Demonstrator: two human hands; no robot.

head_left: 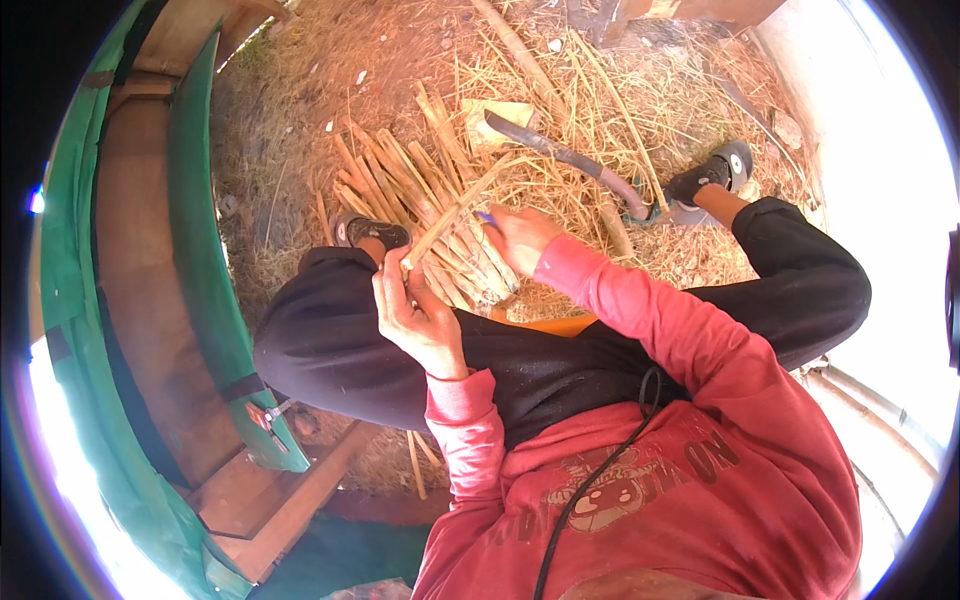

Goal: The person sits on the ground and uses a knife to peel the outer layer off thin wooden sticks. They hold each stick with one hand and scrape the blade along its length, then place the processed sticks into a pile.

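Observation:
My left hand [415, 312] is closed around the lower end of a pale split-wood strip [455, 212], which slants up and away to the right. My right hand [522, 240] is closed beside the strip's middle, on a small tool with a blue part [486, 218] poking out past the fingers. The rest of that tool is hidden, so its kind cannot be made out. Beneath both hands lies a pile of split wood strips [380, 180] on the ground. Beyond my right hand rests a machete [560, 153] with a dark curved blade and brownish handle.
Straw and shavings [610, 120] litter the ground, with a long pole [520, 55] among them. A yellowish block [497, 118] lies by the machete's tip. My shoes [715, 172] flank the pile. Green sheeting and a wooden panel [145, 270] stand at left, a pale wall [860, 130] at right.

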